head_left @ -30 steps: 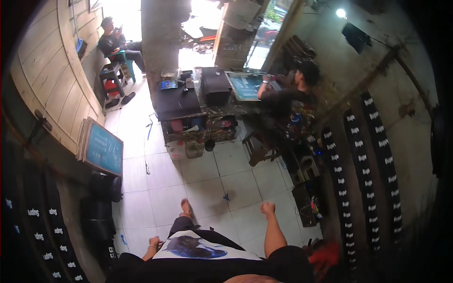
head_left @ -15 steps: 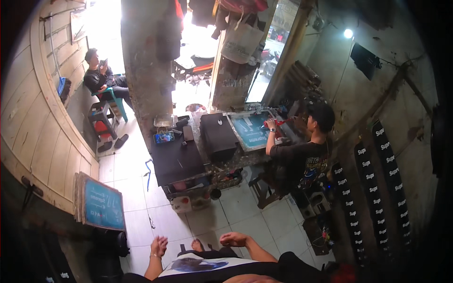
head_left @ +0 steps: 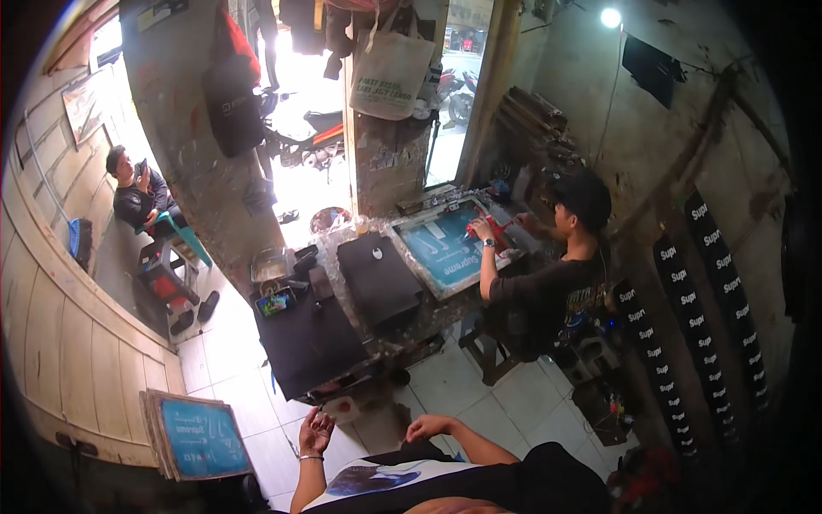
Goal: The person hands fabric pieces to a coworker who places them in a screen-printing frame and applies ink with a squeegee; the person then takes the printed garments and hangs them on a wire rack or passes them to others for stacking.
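My left hand is raised in front of my body, palm up with fingers apart and nothing in it; a bracelet circles its wrist. Nearest to it is the workbench's corner with a flat black cloth or board. In front of my belly, my right hand hangs with fingers curled together, and no held thing shows. A second black piece with a small white mark lies farther along the bench. Beyond it is a blue printing screen in a pale frame, with a co-worker's hands over it, at a red tool.
A phone with a lit screen lies on the bench's left end. Framed blue screens lean at the lower left. A wooden stool stands by the seated co-worker. Another person sits at the far left. Black printed strips hang right.
The bench is nearer and the view has turned. My left hand has opened palm up and come closer to the bench corner. My right hand remains curled before my body.
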The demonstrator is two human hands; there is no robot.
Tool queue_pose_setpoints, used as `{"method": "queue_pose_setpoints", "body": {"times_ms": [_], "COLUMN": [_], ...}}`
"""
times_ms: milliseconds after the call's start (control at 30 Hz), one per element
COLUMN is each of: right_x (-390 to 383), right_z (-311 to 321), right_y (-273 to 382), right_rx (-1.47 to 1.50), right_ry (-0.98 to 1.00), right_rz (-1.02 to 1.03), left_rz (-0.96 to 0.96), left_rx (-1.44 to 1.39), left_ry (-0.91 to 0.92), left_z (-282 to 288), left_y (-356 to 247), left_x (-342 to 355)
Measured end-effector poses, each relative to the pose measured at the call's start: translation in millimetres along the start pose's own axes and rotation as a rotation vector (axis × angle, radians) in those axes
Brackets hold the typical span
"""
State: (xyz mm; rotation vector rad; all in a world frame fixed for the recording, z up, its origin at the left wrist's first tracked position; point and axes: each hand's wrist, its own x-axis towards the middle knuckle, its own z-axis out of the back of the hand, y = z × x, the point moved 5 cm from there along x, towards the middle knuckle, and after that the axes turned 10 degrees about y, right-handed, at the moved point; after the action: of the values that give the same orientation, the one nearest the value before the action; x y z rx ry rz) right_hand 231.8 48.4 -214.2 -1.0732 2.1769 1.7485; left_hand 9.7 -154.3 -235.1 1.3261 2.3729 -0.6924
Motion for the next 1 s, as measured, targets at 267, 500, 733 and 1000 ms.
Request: {"method": "queue_pose_setpoints", "body": {"times_ms": [267, 500, 733, 1000], "right_x": [-28.9, -20.1, -31.9, -16.3], "right_z": [94.3, 172.9, 178.5, 209.8], "right_y": [26.0, -45.3, 6.7, -7.3], "right_rx": [0.213, -0.412, 0.164, -0.105], "right_ry": [-0.021, 0.038, -0.039, -0.032], "right_rz": [-0.002, -0.504, -0.11, -0.259], "left_rz": [-0.06, -0.01, 0.021, -0.067], "left_rx": [-0.017, 0.075, 0.1, 0.091], "left_ry": [0.112, 0.106, 0.128, 0.147], "left_z": [-52.6, -104.2, -121.6, -120.0], "left_y": [28.3, 45.5, 44.6, 33.8], "left_x": [81.6, 118.9, 137.0, 141.5]}}
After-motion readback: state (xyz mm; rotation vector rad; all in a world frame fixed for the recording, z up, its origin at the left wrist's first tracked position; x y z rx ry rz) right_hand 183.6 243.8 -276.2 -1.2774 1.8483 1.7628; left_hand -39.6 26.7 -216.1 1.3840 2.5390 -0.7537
